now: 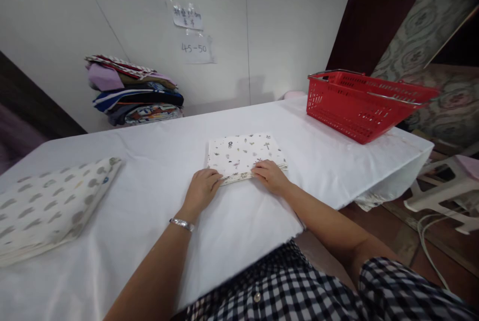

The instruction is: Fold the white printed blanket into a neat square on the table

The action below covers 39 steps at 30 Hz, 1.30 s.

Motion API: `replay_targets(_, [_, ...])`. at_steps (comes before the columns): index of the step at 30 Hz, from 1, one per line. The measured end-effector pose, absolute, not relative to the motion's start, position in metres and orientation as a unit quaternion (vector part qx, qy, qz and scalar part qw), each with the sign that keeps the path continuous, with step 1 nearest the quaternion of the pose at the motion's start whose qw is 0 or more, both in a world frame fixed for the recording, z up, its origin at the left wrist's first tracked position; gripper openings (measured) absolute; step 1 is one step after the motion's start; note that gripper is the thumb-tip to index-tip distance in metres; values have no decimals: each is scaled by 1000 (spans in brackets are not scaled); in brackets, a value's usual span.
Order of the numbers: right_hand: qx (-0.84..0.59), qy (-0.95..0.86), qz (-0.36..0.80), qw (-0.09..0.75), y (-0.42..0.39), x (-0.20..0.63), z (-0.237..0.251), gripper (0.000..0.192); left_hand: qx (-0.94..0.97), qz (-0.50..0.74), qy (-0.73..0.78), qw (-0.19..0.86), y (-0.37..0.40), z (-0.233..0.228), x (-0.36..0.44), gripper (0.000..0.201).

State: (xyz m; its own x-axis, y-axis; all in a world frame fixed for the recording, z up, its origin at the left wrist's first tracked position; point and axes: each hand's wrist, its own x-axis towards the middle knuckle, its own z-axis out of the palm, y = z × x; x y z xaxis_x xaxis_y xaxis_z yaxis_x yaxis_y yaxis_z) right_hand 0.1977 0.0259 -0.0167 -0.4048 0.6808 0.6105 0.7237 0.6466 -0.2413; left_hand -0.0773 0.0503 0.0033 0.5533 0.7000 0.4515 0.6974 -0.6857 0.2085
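A small folded white cloth (245,154) with tiny printed figures lies flat near the front middle of the white-covered table (157,146). My left hand (201,188), with a silver bracelet on its wrist, grips the cloth's near left corner. The fingers of my right hand (271,175) pinch the near edge of the same cloth, a little right of centre. Both hands rest on the tabletop.
A folded white cloth with grey spots (48,206) lies at the left. A stack of coloured folded fabrics (132,91) stands against the back wall. A red plastic basket (362,101) sits at the table's right end. A white stool (445,186) stands on the floor at right.
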Motion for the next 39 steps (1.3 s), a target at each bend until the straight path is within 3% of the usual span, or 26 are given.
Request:
replay_targets(8, [-549, -737, -42, 392, 9, 265, -9, 22, 878, 271, 394, 16, 51, 1, -78, 25])
replay_targets(21, [-562, -813, -46, 146, 15, 272, 12, 20, 878, 271, 395, 12, 53, -1, -78, 26])
replay_targets(28, [-569, -777, -68, 262, 13, 272, 5, 20, 875, 262, 406, 12, 49, 3, -75, 24])
replay_targets(39, [-567, -776, -31, 273, -6, 275, -10, 26, 875, 259, 409, 5, 48, 4, -76, 21])
